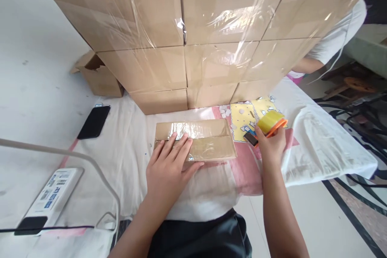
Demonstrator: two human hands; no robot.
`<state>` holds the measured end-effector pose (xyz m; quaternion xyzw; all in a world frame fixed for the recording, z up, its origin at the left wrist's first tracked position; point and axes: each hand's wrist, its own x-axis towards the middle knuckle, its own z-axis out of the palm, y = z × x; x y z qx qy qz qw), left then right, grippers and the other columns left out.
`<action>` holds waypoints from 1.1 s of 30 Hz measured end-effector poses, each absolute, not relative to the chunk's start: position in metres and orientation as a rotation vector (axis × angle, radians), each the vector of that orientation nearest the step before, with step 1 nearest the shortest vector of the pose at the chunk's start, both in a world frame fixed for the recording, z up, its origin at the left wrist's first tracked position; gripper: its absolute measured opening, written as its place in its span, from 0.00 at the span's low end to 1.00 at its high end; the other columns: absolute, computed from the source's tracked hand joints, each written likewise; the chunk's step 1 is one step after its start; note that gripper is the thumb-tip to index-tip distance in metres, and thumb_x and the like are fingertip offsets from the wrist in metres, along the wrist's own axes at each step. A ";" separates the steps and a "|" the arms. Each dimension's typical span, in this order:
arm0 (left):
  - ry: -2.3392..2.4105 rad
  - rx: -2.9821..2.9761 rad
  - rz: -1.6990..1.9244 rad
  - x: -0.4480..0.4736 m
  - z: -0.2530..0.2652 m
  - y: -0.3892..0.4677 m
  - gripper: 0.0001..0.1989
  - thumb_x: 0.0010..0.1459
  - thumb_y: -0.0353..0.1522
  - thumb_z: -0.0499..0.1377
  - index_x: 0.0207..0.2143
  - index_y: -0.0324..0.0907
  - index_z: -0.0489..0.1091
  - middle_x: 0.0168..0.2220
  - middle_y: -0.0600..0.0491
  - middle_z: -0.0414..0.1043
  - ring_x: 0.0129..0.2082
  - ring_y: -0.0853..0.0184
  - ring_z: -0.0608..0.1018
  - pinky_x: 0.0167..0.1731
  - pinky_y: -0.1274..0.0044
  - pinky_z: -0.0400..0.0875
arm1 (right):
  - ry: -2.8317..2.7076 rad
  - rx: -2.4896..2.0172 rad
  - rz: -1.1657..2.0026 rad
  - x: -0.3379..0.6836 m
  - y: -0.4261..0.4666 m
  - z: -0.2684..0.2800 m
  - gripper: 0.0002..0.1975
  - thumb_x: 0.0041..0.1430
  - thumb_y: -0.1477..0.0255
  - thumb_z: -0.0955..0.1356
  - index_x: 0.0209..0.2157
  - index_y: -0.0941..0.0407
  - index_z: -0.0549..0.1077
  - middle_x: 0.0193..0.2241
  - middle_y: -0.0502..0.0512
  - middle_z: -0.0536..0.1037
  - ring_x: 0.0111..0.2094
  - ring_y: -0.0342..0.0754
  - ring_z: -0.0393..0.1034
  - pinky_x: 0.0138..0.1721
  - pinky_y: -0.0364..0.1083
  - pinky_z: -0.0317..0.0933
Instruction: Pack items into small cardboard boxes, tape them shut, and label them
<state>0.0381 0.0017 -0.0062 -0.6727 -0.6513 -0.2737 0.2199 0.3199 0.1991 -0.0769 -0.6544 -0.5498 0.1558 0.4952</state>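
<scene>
A flat cardboard box (211, 131) lies on the cloth-covered table, with shiny clear tape along its top seam. My left hand (169, 161) rests on the box's left part, fingers stretched out over the seam and thumb by the near edge. To the right of the box, my right hand (272, 143) is wrapped round a tape dispenser (272, 123) with a yellowish roll and an orange frame. The dispenser's dark front end points left, above a yellow printed patch of the cloth. Part of its frame is hidden by my fingers.
Stacked cartons (214, 60) wrapped in clear film rise behind the box. An opened small carton (102, 76), a black phone (94, 122) and a white labelled pack (53, 193) are at left. A pale cable (90, 161) arches nearby. Another person's sleeve (338, 36) shows at right.
</scene>
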 end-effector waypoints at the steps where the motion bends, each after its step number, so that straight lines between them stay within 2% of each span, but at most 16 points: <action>1: -1.799 -1.853 -0.763 0.039 -0.007 0.001 0.26 0.62 0.49 0.63 0.55 0.42 0.74 0.56 0.52 0.78 0.57 0.53 0.79 0.59 0.65 0.64 | -1.330 -1.643 0.349 0.319 0.200 -0.079 0.25 0.48 0.55 0.77 0.41 0.56 0.73 0.32 0.57 0.77 0.31 0.54 0.72 0.36 0.55 0.70; 3: -1.791 -1.827 -0.777 0.040 -0.010 -0.001 0.26 0.62 0.49 0.63 0.55 0.42 0.74 0.57 0.52 0.78 0.57 0.52 0.79 0.58 0.65 0.64 | -1.311 -1.713 0.302 0.321 0.202 -0.083 0.22 0.47 0.55 0.76 0.36 0.56 0.72 0.28 0.53 0.75 0.28 0.51 0.69 0.34 0.53 0.68; 5: -1.773 -1.793 -0.795 0.042 -0.014 -0.002 0.28 0.61 0.50 0.64 0.56 0.43 0.73 0.57 0.52 0.78 0.57 0.53 0.79 0.58 0.65 0.64 | -1.307 -1.673 0.352 0.324 0.202 -0.084 0.20 0.48 0.56 0.75 0.34 0.56 0.73 0.28 0.52 0.76 0.28 0.50 0.70 0.34 0.52 0.68; 9: -1.698 -1.728 -0.830 0.043 -0.020 0.000 0.29 0.59 0.50 0.66 0.57 0.44 0.72 0.56 0.52 0.79 0.56 0.53 0.79 0.56 0.66 0.64 | -1.232 -1.444 0.587 0.323 0.191 -0.079 0.19 0.50 0.58 0.75 0.35 0.59 0.77 0.30 0.55 0.80 0.31 0.51 0.74 0.34 0.49 0.70; 12: -1.583 -1.726 -0.928 0.038 -0.029 -0.001 0.28 0.57 0.46 0.68 0.56 0.44 0.72 0.55 0.49 0.80 0.55 0.54 0.80 0.54 0.66 0.65 | -1.161 -1.234 0.730 0.316 0.175 -0.072 0.18 0.54 0.58 0.75 0.37 0.59 0.78 0.33 0.57 0.82 0.33 0.52 0.77 0.35 0.49 0.72; 15: -1.370 -1.747 -1.141 0.034 -0.047 -0.015 0.20 0.56 0.37 0.69 0.50 0.45 0.73 0.48 0.46 0.83 0.50 0.56 0.82 0.52 0.65 0.68 | -1.186 -1.092 0.803 0.312 0.156 -0.069 0.18 0.55 0.57 0.75 0.38 0.58 0.79 0.35 0.57 0.82 0.35 0.51 0.78 0.36 0.49 0.73; 17: -1.320 -1.753 -1.284 0.041 -0.062 -0.030 0.13 0.56 0.31 0.67 0.44 0.45 0.73 0.41 0.48 0.84 0.43 0.58 0.83 0.47 0.66 0.70 | -1.286 -1.073 0.832 0.312 0.142 -0.069 0.18 0.55 0.58 0.75 0.38 0.58 0.79 0.35 0.57 0.82 0.35 0.51 0.77 0.37 0.49 0.72; 19: -1.391 -1.843 -1.388 0.057 -0.073 -0.040 0.05 0.59 0.28 0.63 0.38 0.45 0.73 0.32 0.52 0.82 0.33 0.63 0.82 0.40 0.70 0.71 | -1.401 -1.059 0.866 0.312 0.123 -0.072 0.17 0.55 0.59 0.76 0.39 0.57 0.79 0.36 0.57 0.83 0.36 0.51 0.77 0.39 0.49 0.71; 21: -1.493 -2.009 -1.421 0.081 -0.078 -0.042 0.04 0.63 0.29 0.59 0.38 0.44 0.74 0.27 0.54 0.79 0.28 0.67 0.79 0.35 0.73 0.70 | -1.466 -1.005 0.933 0.311 0.102 -0.075 0.17 0.57 0.59 0.75 0.41 0.56 0.79 0.39 0.57 0.84 0.38 0.52 0.78 0.41 0.50 0.71; 23: -1.587 -2.170 -1.396 0.106 -0.077 -0.037 0.09 0.66 0.33 0.57 0.44 0.44 0.76 0.28 0.54 0.78 0.28 0.69 0.79 0.36 0.75 0.71 | -1.443 -0.947 0.997 0.307 0.082 -0.079 0.15 0.58 0.59 0.75 0.41 0.55 0.79 0.39 0.57 0.84 0.38 0.52 0.78 0.41 0.50 0.71; 27: -1.965 -2.406 -1.344 0.138 -0.069 -0.019 0.17 0.66 0.37 0.59 0.55 0.45 0.74 0.34 0.54 0.79 0.32 0.69 0.78 0.38 0.75 0.70 | -1.275 -0.942 1.108 0.297 0.062 -0.086 0.15 0.57 0.57 0.75 0.34 0.55 0.79 0.32 0.55 0.83 0.31 0.50 0.76 0.35 0.47 0.70; 30: -2.191 -2.508 -1.314 0.143 -0.065 -0.010 0.16 0.64 0.39 0.60 0.52 0.46 0.76 0.38 0.52 0.76 0.37 0.66 0.78 0.41 0.74 0.70 | -1.190 -0.948 1.181 0.294 0.065 -0.088 0.17 0.55 0.55 0.75 0.29 0.55 0.77 0.26 0.52 0.80 0.26 0.47 0.72 0.31 0.46 0.67; 33: -2.262 -2.626 -1.473 0.144 -0.065 0.001 0.13 0.62 0.41 0.62 0.45 0.46 0.80 0.39 0.52 0.71 0.40 0.66 0.77 0.42 0.73 0.70 | -1.185 -0.965 1.208 0.294 0.069 -0.088 0.19 0.53 0.54 0.76 0.26 0.55 0.76 0.23 0.50 0.77 0.24 0.45 0.68 0.29 0.46 0.64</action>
